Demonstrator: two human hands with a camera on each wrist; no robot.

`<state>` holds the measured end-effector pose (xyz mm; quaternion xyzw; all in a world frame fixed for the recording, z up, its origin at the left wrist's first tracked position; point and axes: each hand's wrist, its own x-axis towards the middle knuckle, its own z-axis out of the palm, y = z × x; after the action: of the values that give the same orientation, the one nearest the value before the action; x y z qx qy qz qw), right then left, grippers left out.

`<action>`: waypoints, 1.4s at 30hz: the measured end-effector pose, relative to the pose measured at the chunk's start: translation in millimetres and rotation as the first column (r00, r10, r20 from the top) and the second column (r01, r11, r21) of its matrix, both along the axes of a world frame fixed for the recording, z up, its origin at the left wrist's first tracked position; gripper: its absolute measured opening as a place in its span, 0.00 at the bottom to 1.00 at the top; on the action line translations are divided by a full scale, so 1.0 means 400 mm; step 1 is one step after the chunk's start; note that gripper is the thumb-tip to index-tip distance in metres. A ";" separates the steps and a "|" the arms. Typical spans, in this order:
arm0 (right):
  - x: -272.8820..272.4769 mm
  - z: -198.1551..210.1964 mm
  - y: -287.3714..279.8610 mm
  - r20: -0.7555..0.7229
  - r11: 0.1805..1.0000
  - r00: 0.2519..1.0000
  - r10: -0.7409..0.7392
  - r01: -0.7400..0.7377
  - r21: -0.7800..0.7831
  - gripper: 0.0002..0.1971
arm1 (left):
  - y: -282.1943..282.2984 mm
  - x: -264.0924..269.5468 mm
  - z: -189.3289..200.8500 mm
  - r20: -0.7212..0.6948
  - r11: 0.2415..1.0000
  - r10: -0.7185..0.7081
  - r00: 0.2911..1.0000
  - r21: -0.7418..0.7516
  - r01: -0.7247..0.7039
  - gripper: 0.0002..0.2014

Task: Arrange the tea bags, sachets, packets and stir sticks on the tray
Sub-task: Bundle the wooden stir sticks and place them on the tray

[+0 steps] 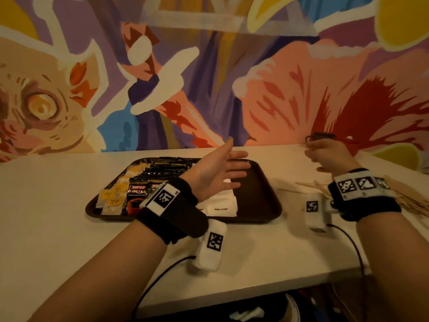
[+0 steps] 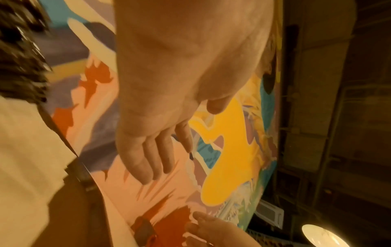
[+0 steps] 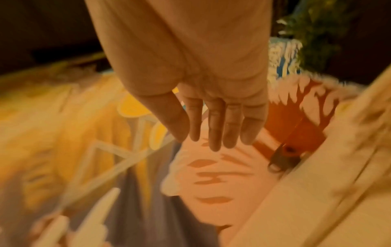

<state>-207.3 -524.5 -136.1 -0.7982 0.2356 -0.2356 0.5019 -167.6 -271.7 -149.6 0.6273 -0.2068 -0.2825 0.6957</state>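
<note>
A dark brown tray lies on the white table. Yellow tea bags fill its left end. Black Kopiko packets lie beside them, with slim black sachets behind. White sugar sachets sit at the tray's middle; its right part is bare. My left hand hovers over the tray, palm turned right, fingers straight, holding nothing. My right hand is raised right of the tray, fingers straight and empty. Wooden stir sticks lie on the table under my right wrist, more of them further right.
A painted wall stands directly behind the table. A small dark clip on a red strap rests at the wall near my right hand. Cables run from both wrist cameras over the table's front edge.
</note>
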 end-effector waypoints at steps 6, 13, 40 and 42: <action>-0.029 -0.036 -0.236 -0.321 0.939 0.917 -0.236 0.131 -0.317 0.20 | -0.199 -0.015 -0.002 -0.187 0.993 -0.103 0.977 0.031 0.111 0.30; -0.051 -0.077 -0.388 -0.483 0.903 0.827 -0.288 0.066 -0.424 0.24 | -0.413 -0.002 -0.032 -0.419 0.976 -0.093 0.903 0.138 0.165 0.30; -0.029 -0.076 -0.282 -0.656 0.689 0.739 -0.154 -0.396 -0.608 0.28 | -0.593 0.096 -0.075 -0.273 0.950 0.098 0.957 0.312 -0.008 0.31; 0.004 -0.080 -0.275 -0.657 0.738 0.748 -0.092 -0.392 -0.549 0.30 | -0.576 0.105 -0.068 -0.268 0.947 0.117 0.956 0.321 -0.025 0.30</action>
<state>-205.6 -634.7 -168.0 -0.9693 0.2251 0.0313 0.0939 -125.8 -501.9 -176.6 0.6902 -0.0343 -0.3732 0.6190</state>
